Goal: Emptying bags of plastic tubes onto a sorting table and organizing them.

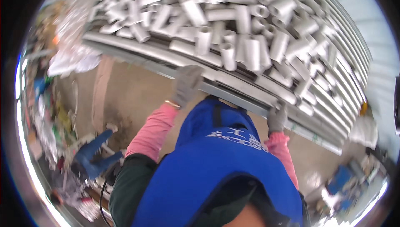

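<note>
My left hand (186,86), in a grey work glove, is closed over the front edge of a long grey metal profile (238,82). Farther right along the same edge, my right hand (277,119), also gloved, grips it with the fingers partly hidden and blurred. Beyond both hands lies a heap of short, silvery cut tubes (252,54), piled loosely in many directions. They rest on long parallel metal profiles (333,123) that run from the left to the far right. Neither hand holds any of the short tubes.
Crumpled clear plastic film (75,43) hangs at the far left. A blue metal stand or machine (93,154) is at the lower left, with a black cable near it. Mixed clutter and a blue container (341,180) are at the lower right. A concrete floor (129,89) shows below the profiles.
</note>
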Available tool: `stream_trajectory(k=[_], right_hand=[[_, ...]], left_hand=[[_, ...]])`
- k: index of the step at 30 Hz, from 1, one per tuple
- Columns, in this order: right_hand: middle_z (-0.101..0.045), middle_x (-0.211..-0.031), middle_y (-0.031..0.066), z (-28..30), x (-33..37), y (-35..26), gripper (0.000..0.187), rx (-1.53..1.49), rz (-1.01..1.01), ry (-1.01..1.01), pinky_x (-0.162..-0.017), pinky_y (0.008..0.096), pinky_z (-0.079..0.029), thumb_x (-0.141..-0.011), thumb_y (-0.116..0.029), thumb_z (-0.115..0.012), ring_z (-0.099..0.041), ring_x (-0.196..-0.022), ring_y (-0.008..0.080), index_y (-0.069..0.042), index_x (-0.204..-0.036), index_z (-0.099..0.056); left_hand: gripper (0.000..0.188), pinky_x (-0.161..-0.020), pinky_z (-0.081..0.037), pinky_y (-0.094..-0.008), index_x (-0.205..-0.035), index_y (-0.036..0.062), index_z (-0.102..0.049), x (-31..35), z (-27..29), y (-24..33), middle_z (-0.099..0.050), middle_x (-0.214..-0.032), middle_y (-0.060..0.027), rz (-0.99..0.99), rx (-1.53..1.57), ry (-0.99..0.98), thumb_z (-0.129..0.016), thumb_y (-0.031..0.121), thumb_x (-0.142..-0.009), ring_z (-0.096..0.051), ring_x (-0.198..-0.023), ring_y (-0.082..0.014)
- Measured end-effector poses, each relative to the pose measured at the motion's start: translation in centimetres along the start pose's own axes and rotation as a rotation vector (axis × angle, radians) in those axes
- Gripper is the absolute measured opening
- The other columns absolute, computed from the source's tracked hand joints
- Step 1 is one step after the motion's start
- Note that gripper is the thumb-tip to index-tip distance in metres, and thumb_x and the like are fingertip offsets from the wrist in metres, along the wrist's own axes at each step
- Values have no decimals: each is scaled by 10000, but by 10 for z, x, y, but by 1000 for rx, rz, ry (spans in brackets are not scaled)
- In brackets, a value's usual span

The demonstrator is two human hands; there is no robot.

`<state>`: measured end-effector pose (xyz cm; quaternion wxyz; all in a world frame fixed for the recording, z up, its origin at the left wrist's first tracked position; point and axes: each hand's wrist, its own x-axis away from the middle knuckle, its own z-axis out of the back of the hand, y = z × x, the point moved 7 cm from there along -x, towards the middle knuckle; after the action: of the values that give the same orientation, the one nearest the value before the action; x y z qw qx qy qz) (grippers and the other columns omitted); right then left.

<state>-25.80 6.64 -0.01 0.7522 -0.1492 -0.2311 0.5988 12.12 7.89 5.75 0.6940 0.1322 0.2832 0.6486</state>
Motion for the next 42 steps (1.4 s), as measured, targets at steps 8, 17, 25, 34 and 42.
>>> stream_trajectory(k=[8,17,25,34,42], right_hand=[[-546,-1184,133,48,-5,-35,341,210,144,144,-990,459,-359,-772,-192,-646,-473,-1146,354,-103,-1096,-595],[-502,-1239,109,49,-44,-3,365,101,294,65,-961,455,-371,-744,-163,-615,-438,-1179,306,-125,-1106,-588],[-519,-1210,73,117,-85,141,473,66,201,-212,-933,438,-438,-718,-134,-673,-531,-1089,329,-156,-1177,-561],[-536,-1169,102,183,-76,224,482,155,378,-211,-925,427,-456,-706,-18,-672,-545,-1057,335,-134,-1160,-556],[-554,-1185,98,145,-34,230,430,217,284,-105,-952,422,-438,-790,-177,-641,-512,-1143,313,-146,-1212,-563]], left_hand=[[501,-846,-425,-450,-1216,51,-517,-53,-34,7,-612,-1049,-130,199,-96,-78,-664,318,-819,-575,-960,-321],[800,-938,-373,-443,-1338,21,-391,-50,-98,15,-603,-1110,-183,598,-22,167,-762,340,-705,-520,-1024,-342],[548,-886,-420,-381,-1298,18,-486,-35,-81,114,-599,-1125,-133,384,212,207,-669,93,-786,-550,-983,-248],[507,-891,-390,-456,-1220,98,-538,-43,-236,336,-584,-1064,-127,-464,-14,-614,-672,295,-772,-536,-1000,-320],[558,-838,-438,-434,-1255,73,-513,-98,-252,306,-615,-1014,-154,-92,-160,-290,-663,364,-804,-579,-932,-346]])
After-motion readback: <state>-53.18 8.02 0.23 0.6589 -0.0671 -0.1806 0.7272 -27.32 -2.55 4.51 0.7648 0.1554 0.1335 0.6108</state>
